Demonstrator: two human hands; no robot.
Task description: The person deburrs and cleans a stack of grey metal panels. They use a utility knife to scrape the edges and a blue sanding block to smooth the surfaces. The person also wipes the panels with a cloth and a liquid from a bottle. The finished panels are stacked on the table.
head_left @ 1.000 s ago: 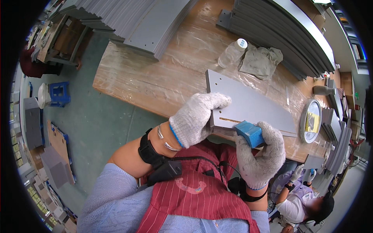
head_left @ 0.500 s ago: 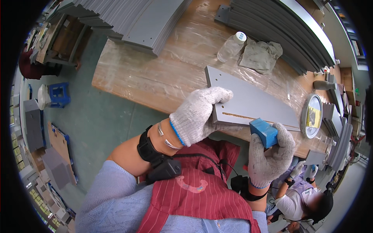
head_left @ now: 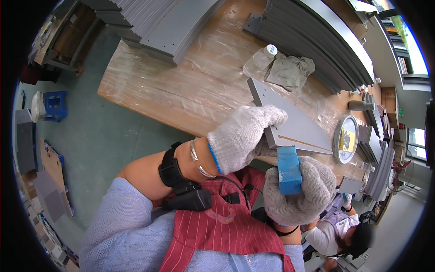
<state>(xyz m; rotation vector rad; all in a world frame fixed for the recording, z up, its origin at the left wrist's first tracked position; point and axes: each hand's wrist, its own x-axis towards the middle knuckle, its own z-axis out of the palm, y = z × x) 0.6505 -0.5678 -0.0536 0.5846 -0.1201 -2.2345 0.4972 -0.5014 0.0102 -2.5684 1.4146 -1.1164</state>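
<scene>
In a white knitted glove, my left hand grips a grey board by its near left edge, thumb on top and fingers underneath. The board is tilted over the table's near edge. It has small holes at its left end and a long narrow slot showing bare brown material. Also gloved, my right hand is closed around a blue sanding block. The block's upper end is at the board's near edge; I cannot tell whether they touch.
Plastic film covers the wooden table. On it are stacked grey boards, more long boards, a clear bottle, a crumpled cloth and a round lid. A co-worker is at lower right, beside a blue stool-dotted floor.
My right hand has moved left and nearer to me, turning the sanding block more upright. The board and my left hand have shifted slightly right; the whole view has turned a little.
</scene>
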